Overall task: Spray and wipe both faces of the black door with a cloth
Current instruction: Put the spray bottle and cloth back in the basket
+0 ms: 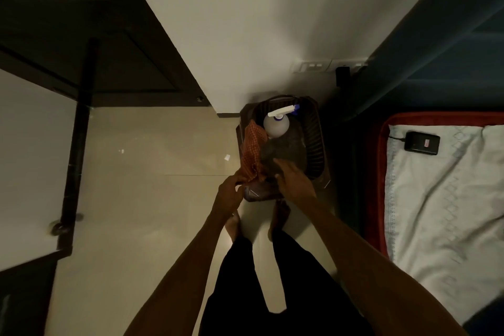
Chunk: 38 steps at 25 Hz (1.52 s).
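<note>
The left hand [229, 191] pinched the orange checked cloth [252, 155] draped on the chair [313, 142] while the right hand [293, 180] hovered with relaxed fingers short of the spray bottle [276, 123], apparently gathering supplies, with the black door [79, 128] well left, seemingly awaiting spraying.

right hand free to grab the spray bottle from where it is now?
Probably yes: the right hand hovers open over the dark stool, the spray bottle stands just beyond it, nothing between.
</note>
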### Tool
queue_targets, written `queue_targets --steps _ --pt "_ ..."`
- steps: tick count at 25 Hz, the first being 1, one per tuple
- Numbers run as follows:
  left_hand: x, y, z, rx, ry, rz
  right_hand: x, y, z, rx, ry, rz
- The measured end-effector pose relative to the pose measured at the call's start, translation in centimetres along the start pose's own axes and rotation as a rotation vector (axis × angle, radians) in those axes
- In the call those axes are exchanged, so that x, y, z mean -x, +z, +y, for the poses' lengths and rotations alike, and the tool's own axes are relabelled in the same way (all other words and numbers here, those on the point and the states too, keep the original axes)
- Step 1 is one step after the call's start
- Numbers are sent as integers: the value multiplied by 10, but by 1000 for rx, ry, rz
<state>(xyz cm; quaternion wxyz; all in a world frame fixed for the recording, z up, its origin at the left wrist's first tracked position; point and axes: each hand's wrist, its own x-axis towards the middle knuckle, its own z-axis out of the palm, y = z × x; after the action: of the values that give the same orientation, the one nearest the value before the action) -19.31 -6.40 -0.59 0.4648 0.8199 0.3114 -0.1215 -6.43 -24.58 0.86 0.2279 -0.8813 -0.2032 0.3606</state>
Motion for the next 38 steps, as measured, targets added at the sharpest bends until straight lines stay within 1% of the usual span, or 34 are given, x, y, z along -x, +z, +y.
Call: queue_targets --steps 1,3,4,6,9,11,14,15,16,18,19,20,21,22,23,25,27,28,29,31,32,34,36,38 --pt "-2 2 1 -2 9 -15 0 4 -6 -54 -60 1" --pt "-4 6 3 5 37 -17 -2 12 -14 -33 -126 -44" --pt "-3 6 4 10 43 4 -6 16 -15 -22 -128 -65" --pt "-3 6 6 23 32 63 -16 18 -14 -84 -117 -67" --pt "2 6 9 46 -8 105 -29 15 -11 -191 -40 -65" --pt "3 6 9 13 -22 118 -36 12 -6 -143 -55 -48" --pt "3 8 3 -50 -23 130 -39 15 -1 -122 -80 -79" --pt "3 9 2 -66 -21 137 -38 15 -1 -116 -89 -69" --pt "4 8 1 -78 -21 147 -37 15 0 -99 -113 -15" --pt "6 7 0 -99 -31 197 -32 16 3 -64 -197 173" --pt "7 6 -2 -103 -34 227 -31 17 4 -78 -220 215" --pt "7 7 -4 -96 -38 246 -31 15 4 -109 -212 182" --pt "9 7 -4 -88 -34 249 -31 15 3 -138 -175 94" --pt "10 8 -4 -86 -24 250 -35 17 2 -140 -136 20" --pt "10 9 -4 -88 -14 257 -40 20 0 -96 -125 -4" --pt "10 8 -7 -92 -3 280 -46 23 -4 -5 -168 62" --pt "14 8 -9 -114 4 300 -43 22 1 89 -281 193" --pt "16 8 -9 -138 4 297 -40 20 9 140 -341 230" --pt "16 8 -9 -168 -3 279 -34 17 17 186 -383 228" --pt "17 12 -12 -230 -12 179 -24 18 36 251 -449 167" --pt "17 14 -14 -247 -10 111 -20 20 43 248 -441 123" --pt "17 18 -20 -270 -18 9 -19 17 42 180 -322 30" --pt "17 15 -21 -256 -52 3 -23 12 33 128 -227 -7" --pt "14 6 -17 -234 -47 25 -27 5 24 108 -175 -22"
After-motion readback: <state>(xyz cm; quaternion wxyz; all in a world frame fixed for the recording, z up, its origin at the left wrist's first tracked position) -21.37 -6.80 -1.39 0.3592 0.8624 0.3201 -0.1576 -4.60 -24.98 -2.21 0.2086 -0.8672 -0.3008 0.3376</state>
